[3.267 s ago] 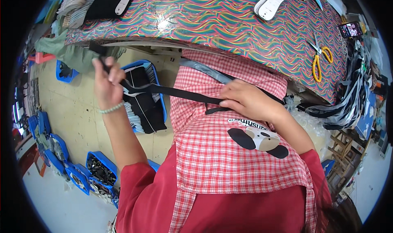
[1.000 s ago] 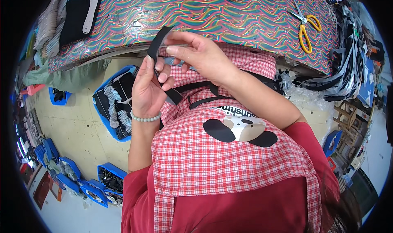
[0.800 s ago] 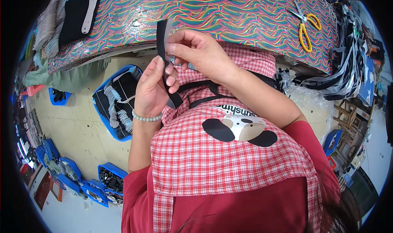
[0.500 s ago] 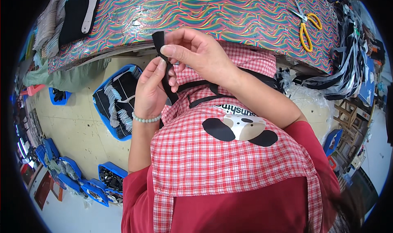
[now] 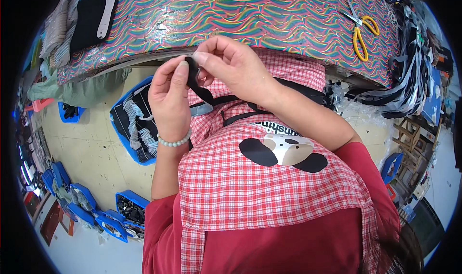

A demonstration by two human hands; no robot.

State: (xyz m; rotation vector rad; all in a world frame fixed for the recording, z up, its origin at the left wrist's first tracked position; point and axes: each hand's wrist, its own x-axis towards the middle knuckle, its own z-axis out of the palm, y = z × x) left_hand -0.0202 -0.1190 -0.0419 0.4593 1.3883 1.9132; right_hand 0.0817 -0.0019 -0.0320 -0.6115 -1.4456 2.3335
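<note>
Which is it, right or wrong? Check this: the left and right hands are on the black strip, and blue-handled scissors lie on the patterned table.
Wrong on the colour: the head view shows the scissors with yellow handles. The left hand and right hand are on the black strip, and the scissors lie on the patterned table.

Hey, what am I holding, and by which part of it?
A black strip, by its upper part, between the fingers of your left hand and right hand.
</note>
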